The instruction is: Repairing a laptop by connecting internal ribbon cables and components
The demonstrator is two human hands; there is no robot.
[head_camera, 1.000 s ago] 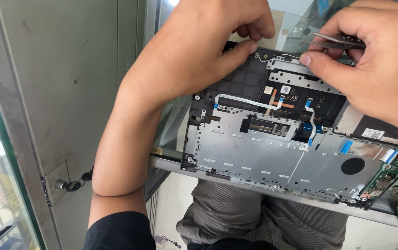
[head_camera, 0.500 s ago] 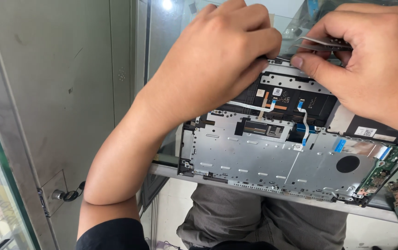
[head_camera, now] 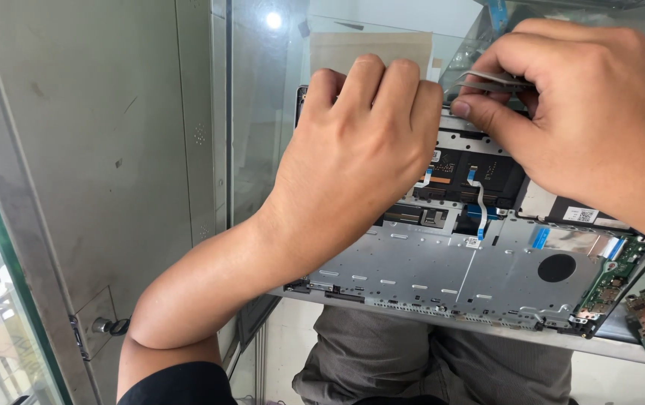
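Silver metal fills the head view: the opened laptop chassis (head_camera: 450,277) lies on the glass tabletop (head_camera: 262,150), under and between my hands. My left hand (head_camera: 352,165) is curled into a loose fist, knuckles up, resting on the chassis's far left part; whether it grips anything I cannot tell. My right hand (head_camera: 585,112), just beside it, pinches a thin flat metal piece (head_camera: 495,81) between thumb and fingers above the far edge. Below my right hand sits a green circuit board (head_camera: 611,277).
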